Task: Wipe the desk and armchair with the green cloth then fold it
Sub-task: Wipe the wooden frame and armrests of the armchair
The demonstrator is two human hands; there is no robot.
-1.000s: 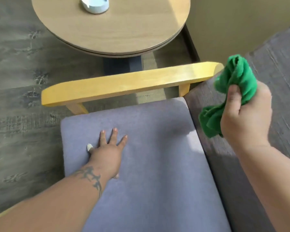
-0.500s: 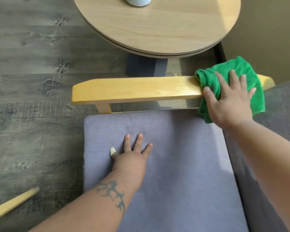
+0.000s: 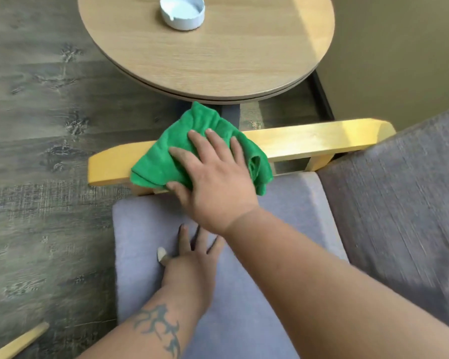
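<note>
The green cloth (image 3: 163, 156) lies bunched over the armchair's yellow wooden armrest (image 3: 314, 138), near its front half. My right hand (image 3: 213, 172) presses flat on the cloth, fingers spread, thumb hooked under its near edge. My left hand (image 3: 189, 263) rests flat and open on the grey seat cushion (image 3: 283, 203), fingers apart, partly covered by my right forearm. The round wooden desk (image 3: 244, 53) stands just beyond the armrest.
A white ashtray (image 3: 182, 11) sits on the desk near its far edge. The chair's darker grey backrest (image 3: 399, 198) rises at the right. Dark wood flooring (image 3: 36, 151) fills the left. The other armrest's tip (image 3: 18, 343) shows at the bottom left.
My right hand brought the cloth down onto the back end of the armrest, then slid it along the armrest toward the front. The left hand stayed on the cushion.
</note>
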